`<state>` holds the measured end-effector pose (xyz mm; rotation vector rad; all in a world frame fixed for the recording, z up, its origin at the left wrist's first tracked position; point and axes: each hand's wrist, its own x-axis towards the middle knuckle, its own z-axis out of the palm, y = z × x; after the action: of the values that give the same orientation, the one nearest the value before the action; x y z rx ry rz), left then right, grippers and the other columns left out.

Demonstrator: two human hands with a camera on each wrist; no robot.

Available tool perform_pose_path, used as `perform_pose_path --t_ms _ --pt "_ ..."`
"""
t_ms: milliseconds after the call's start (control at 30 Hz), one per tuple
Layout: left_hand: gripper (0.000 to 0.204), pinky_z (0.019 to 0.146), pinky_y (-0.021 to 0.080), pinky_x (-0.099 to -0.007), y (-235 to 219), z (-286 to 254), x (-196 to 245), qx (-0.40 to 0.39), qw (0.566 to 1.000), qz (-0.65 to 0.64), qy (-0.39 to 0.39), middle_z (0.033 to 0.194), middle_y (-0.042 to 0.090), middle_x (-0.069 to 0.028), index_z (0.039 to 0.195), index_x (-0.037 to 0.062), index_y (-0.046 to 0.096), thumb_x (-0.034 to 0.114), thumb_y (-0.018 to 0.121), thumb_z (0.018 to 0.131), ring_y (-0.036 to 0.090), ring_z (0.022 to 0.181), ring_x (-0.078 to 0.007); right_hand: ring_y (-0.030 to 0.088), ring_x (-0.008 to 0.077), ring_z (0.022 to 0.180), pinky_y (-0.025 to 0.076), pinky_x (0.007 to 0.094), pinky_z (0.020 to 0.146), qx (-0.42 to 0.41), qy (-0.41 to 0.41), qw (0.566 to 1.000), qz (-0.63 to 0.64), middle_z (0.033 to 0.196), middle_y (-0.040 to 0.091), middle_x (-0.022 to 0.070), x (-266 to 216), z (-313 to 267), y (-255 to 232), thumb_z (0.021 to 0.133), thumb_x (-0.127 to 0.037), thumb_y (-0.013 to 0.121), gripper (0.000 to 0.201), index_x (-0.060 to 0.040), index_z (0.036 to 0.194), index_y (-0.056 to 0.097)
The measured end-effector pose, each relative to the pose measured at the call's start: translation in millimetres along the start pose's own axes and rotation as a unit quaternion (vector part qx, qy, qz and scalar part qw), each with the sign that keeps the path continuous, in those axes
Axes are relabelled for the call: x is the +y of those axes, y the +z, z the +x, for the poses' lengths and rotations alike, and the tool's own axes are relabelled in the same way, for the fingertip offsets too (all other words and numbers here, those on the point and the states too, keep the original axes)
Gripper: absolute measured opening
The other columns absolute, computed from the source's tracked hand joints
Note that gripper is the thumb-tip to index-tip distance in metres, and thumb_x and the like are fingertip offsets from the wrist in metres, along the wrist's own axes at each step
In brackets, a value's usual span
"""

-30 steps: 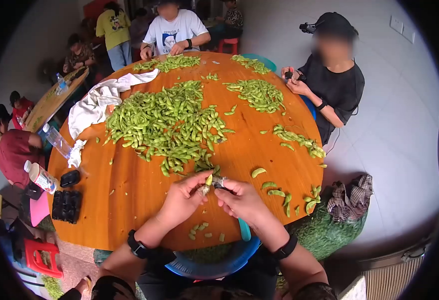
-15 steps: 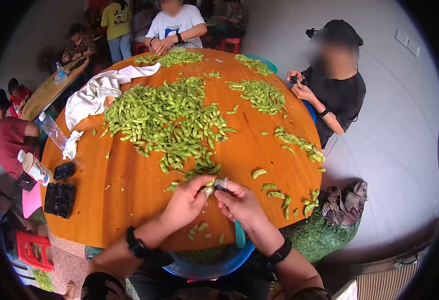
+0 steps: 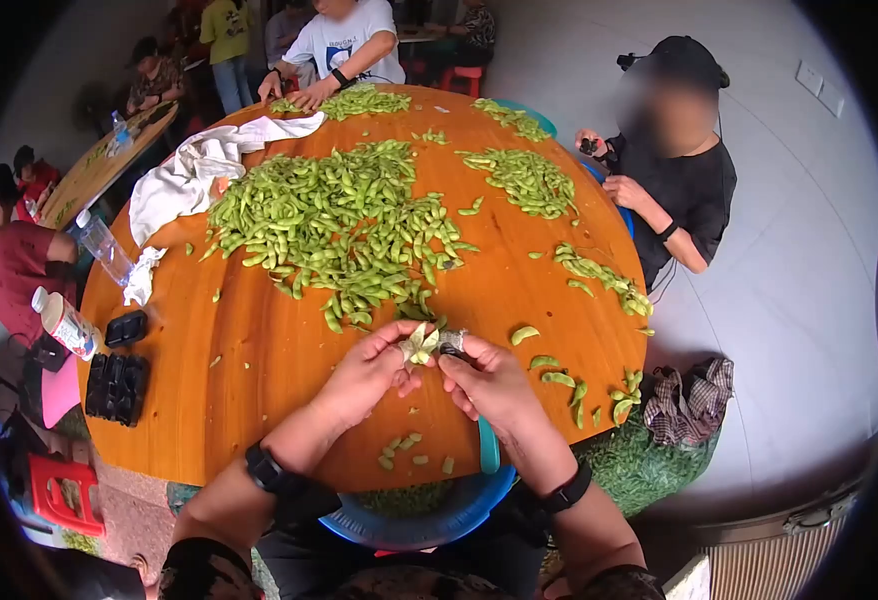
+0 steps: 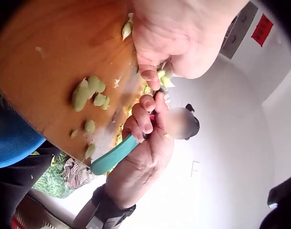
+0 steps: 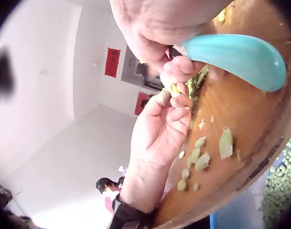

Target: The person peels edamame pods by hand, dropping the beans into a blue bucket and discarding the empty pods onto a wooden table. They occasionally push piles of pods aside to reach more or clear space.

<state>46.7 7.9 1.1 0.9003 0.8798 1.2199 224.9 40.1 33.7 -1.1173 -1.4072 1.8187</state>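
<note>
My left hand pinches a green soybean pod, its halves spread apart, above the near side of the table. Close beside it, my right hand grips a tool with a teal handle that sticks out below the palm; its working end is hidden by the fingers. Grey wrapping covers a fingertip of the right hand. Below the hands, several shelled beans and bits of husk lie on the wood. A big heap of whole pods spreads just beyond my hands.
A blue basin with beans stands at the table's near edge, against my lap. Bottles, black trays and a white cloth lie on the left. Loose pods lie on the right. Other people sit around the table.
The pod at my left fingertips was narrow and upright, then mostly covered, and now shows spread halves. Both hands have shifted slightly up in view. The person across has reached toward the far pods.
</note>
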Motion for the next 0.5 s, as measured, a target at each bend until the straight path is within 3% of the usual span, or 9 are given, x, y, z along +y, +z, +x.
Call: perform_pose_path --t_ms 233,300,333,400,433,500 --pt "0.029 0.058 0.039 -0.0181 -2.9 0.5 -5.0 -0.017 0.998 0.047 -0.031 0.094 0.061 -0.0016 0.122 0.0058 0.053 0.006 0.038 0.096 0.050 0.068 -0.0053 0.042 0.0027 0.047 0.033 0.0189 0.041 0.000 -0.016 1.000 -0.027 0.066 0.052 -0.0034 1.4 -8.8 6.8 0.093 -0.012 0.055 0.012 -0.0087 0.102 0.062" --pt "0.033 0.062 0.045 -0.0231 -3.0 0.5 -12.3 -0.003 0.985 0.172 0.002 0.097 0.062 -0.0028 0.125 0.0043 0.051 0.004 0.040 0.094 0.056 0.073 -0.0104 0.044 0.0032 0.047 0.035 0.0191 0.041 0.003 -0.016 0.999 -0.037 0.067 0.054 -0.0026 1.6 -13.9 10.5 0.092 -0.011 0.056 0.013 -0.0087 0.103 0.062" --pt "0.033 0.062 0.045 -0.0231 0.0 -1.4 -13.4 -0.003 0.985 0.173 0.002 0.097 0.062 -0.0028 0.125 0.0043 0.051 0.004 0.040 0.094 0.056 0.073 -0.0104 0.044 0.0032 0.047 0.035 0.0191 0.041 0.003 -0.017 0.999 -0.035 0.067 0.054 -0.0026 2.6 -15.6 11.6 0.092 -0.011 0.056 0.013 -0.0087 0.103 0.062" --pt "0.040 0.074 0.049 -0.0288 9.7 -6.1 -11.4 0.012 0.920 0.373 0.117 0.100 0.062 -0.0043 0.131 0.0049 0.047 0.002 0.039 0.091 0.059 0.082 -0.0153 0.046 0.0039 0.048 0.037 0.0195 0.042 -0.011 -0.027 0.998 -0.047 0.068 0.055 -0.0021 5.1 -18.7 13.3 0.093 -0.012 0.055 0.013 -0.0090 0.104 0.061" --pt "0.040 0.074 0.049 -0.0288 13.6 -9.4 -6.4 0.012 0.920 0.375 0.116 0.100 0.062 -0.0043 0.131 0.0049 0.047 0.002 0.039 0.091 0.059 0.082 -0.0153 0.046 0.0039 0.048 0.037 0.0195 0.042 -0.011 -0.028 0.999 -0.045 0.068 0.055 -0.0021 7.5 -18.8 13.0 0.093 -0.012 0.055 0.013 -0.0090 0.104 0.061" --pt "0.049 0.085 0.048 -0.0327 20.1 -14.4 4.1 0.017 0.880 0.474 0.008 0.106 0.062 -0.0097 0.138 0.0071 0.040 0.002 0.038 0.089 0.061 0.094 -0.0215 0.047 0.0042 0.048 0.036 0.0194 0.041 -0.019 -0.016 0.998 -0.064 0.068 0.056 -0.0018 14.0 -16.0 10.6 0.093 -0.013 0.055 0.012 -0.0095 0.104 0.061"
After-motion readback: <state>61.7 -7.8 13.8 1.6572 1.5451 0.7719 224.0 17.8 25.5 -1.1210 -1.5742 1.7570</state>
